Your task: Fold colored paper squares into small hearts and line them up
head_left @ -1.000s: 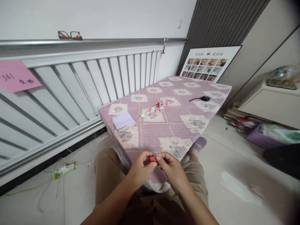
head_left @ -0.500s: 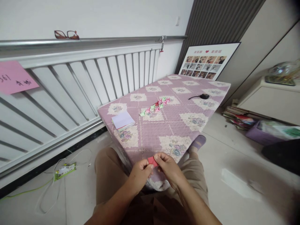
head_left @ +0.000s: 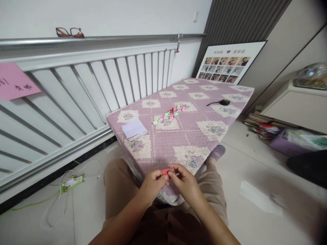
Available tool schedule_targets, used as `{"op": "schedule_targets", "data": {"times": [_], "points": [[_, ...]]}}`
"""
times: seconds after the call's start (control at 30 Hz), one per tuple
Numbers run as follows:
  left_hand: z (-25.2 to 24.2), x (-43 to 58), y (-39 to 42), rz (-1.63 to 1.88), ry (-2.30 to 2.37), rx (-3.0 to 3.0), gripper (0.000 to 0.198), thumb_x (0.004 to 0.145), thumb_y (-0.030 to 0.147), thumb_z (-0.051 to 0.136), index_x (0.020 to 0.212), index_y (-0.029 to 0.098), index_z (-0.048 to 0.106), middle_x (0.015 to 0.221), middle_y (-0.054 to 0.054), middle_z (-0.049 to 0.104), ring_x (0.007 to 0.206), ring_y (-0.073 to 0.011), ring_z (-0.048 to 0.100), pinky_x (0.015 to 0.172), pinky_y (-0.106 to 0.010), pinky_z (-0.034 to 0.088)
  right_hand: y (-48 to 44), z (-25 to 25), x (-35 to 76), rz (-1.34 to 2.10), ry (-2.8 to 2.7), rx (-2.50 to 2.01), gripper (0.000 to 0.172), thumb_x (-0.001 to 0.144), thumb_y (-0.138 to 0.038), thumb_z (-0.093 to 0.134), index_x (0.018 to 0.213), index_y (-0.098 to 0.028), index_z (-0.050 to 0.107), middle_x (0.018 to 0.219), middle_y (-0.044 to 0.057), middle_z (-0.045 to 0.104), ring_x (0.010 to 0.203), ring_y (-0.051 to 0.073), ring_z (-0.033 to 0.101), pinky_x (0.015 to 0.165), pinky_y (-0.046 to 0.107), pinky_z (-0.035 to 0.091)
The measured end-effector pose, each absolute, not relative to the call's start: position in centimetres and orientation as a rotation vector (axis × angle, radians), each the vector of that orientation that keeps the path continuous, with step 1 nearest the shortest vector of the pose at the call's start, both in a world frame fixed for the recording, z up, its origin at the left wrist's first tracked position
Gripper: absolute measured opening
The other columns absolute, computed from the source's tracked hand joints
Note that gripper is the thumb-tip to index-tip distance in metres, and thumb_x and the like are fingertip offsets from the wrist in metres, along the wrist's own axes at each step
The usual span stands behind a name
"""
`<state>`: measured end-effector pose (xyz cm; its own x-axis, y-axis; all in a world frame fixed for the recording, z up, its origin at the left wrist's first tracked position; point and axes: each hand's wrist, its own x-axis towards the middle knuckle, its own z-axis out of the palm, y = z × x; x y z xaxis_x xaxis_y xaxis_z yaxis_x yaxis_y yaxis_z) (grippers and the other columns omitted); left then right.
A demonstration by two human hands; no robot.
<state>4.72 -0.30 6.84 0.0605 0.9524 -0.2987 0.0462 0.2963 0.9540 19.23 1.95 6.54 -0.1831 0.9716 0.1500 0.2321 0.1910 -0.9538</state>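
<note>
Between my two hands is a small folded piece of red paper (head_left: 166, 171), held just above the near corner of the table. My left hand (head_left: 152, 183) pinches its left side between thumb and fingers. On its right side, my right hand (head_left: 183, 180) is closed, the thumb pressing on the paper's face. Fingertips cover parts of the paper. Further up the cloth lie several small folded paper pieces (head_left: 167, 113) in green, pink and red. To their left sits a stack of square paper sheets (head_left: 134, 129), with a lilac one on top.
A floral purple tablecloth (head_left: 163, 146) covers the table. A black object with a thin cord (head_left: 224, 102) lies at the far right. A white radiator (head_left: 102, 81) runs along the left, glasses (head_left: 70, 32) on its pipe. A power strip (head_left: 73, 182) is on the floor.
My right thumb has shifted down onto the face of the red paper, and its fingers are curled differently. The paper now looks narrower. The view has shifted slightly.
</note>
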Motion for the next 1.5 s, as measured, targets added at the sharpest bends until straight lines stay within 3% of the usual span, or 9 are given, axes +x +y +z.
{"op": "schedule_targets", "data": {"times": [0.2, 0.6, 1.0, 1.2, 1.33, 1.5], "points": [[7.5, 4.9, -0.7, 0.974, 1.267, 1.032, 0.019, 0.078, 0.029, 0.056, 0.078, 0.012, 0.066, 0.064, -0.001, 0.060, 0.055, -0.0099, 0.047, 0.054, -0.022, 0.035, 1.5, 8.5, 19.6, 0.790, -1.833, -1.056, 0.013, 0.085, -0.023, 0.054, 0.095, -0.024, 0.063, 0.096, 0.005, 0.060, 0.092, 0.018, 0.057, 0.079, 0.029, 0.045], [8.4, 4.8, -1.1, 0.959, 1.271, 1.106, 0.020, 0.080, 0.031, 0.054, 0.081, 0.014, 0.065, 0.068, -0.001, 0.062, 0.060, -0.0114, 0.051, 0.058, -0.023, 0.038, 1.4, 8.2, 19.9, 1.261, -1.634, -1.018, 0.010, 0.086, -0.030, 0.055, 0.081, -0.022, 0.055, 0.071, -0.002, 0.058, 0.067, 0.013, 0.053, 0.064, 0.024, 0.043], [9.7, 4.4, -1.2, 0.967, 1.209, 1.087, 0.021, 0.081, 0.031, 0.049, 0.078, 0.015, 0.062, 0.068, -0.001, 0.059, 0.061, -0.0115, 0.050, 0.059, -0.023, 0.038, 0.8, 10.8, 20.3, 0.932, -2.004, -0.868, 0.017, 0.090, -0.019, 0.045, 0.089, -0.024, 0.060, 0.089, 0.004, 0.060, 0.085, 0.017, 0.057, 0.077, 0.030, 0.046], [9.6, 3.8, -1.3, 0.953, 1.106, 1.033, 0.017, 0.078, 0.027, 0.049, 0.072, 0.015, 0.059, 0.064, 0.000, 0.055, 0.058, -0.0103, 0.047, 0.058, -0.023, 0.036, 1.1, 10.9, 20.3, 0.900, -2.019, -0.865, 0.020, 0.088, -0.015, 0.045, 0.090, -0.025, 0.063, 0.095, 0.005, 0.061, 0.088, 0.017, 0.059, 0.079, 0.032, 0.047], [9.2, 3.5, -1.3, 0.982, 1.051, 1.053, 0.026, 0.083, 0.035, 0.048, 0.073, 0.014, 0.059, 0.058, 0.002, 0.050, 0.055, -0.0101, 0.043, 0.055, -0.023, 0.034, 1.2, 10.9, 20.2, 0.883, -2.059, -0.842, 0.021, 0.088, -0.013, 0.044, 0.089, -0.025, 0.063, 0.093, 0.004, 0.061, 0.089, 0.016, 0.059, 0.080, 0.030, 0.047], [9.3, 3.6, -1.2, 0.973, 1.202, 1.113, 0.028, 0.085, 0.037, 0.047, 0.073, 0.015, 0.060, 0.064, 0.000, 0.055, 0.054, -0.0103, 0.045, 0.054, -0.023, 0.035, 1.0, 10.9, 20.1, 1.093, -1.946, -0.903, 0.019, 0.087, -0.017, 0.045, 0.091, -0.024, 0.062, 0.091, 0.004, 0.061, 0.087, 0.016, 0.058, 0.080, 0.031, 0.047]]}}
